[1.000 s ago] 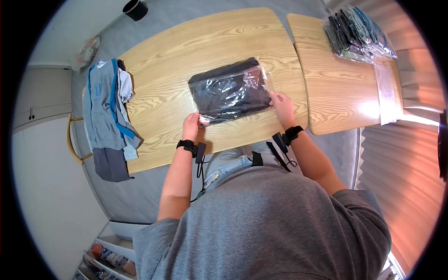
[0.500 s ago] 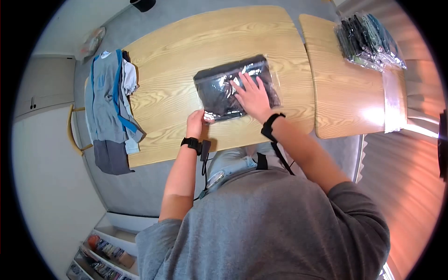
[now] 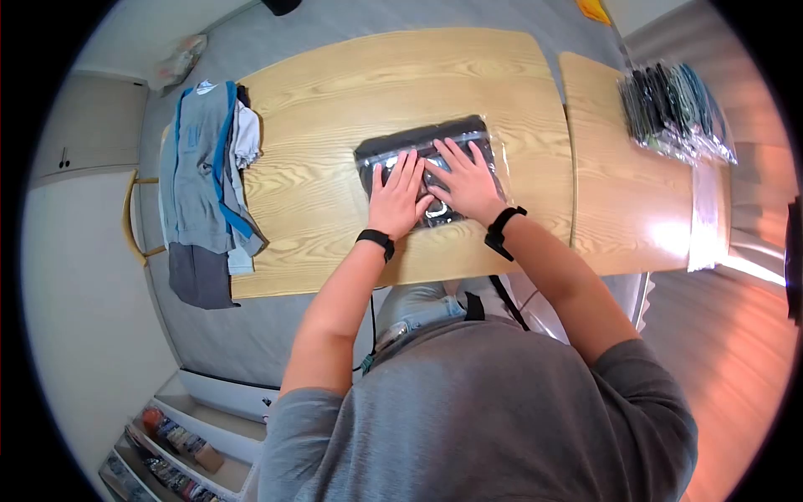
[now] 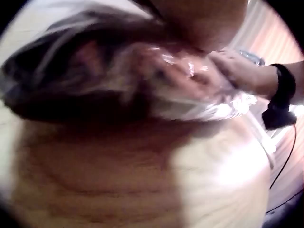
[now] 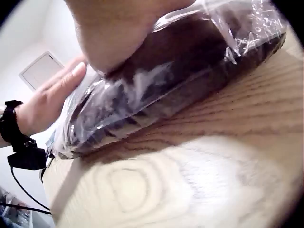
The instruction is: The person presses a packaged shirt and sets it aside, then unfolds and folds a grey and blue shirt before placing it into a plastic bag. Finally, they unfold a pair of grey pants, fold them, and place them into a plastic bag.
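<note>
A dark folded garment in a clear plastic bag lies flat on the wooden table. The left hand rests palm down on its left part, fingers straight and spread. Beside it the right hand lies palm down on the bag's middle, fingers spread as well, the two thumbs close together. From the left wrist the bag looks blurred, with the right hand at its far end. The right wrist view has the bag puffed up under the palm, and the left hand on its far side.
Grey and blue garments are piled at the table's left end, a dark one hanging over the edge. On a second table at the right stand several bagged garments and a flat clear bag. Shelves stand at lower left.
The right hand has left the bag's right corner and now lies on its top. More recently the left hand has moved from the lower left corner onto the bag.
</note>
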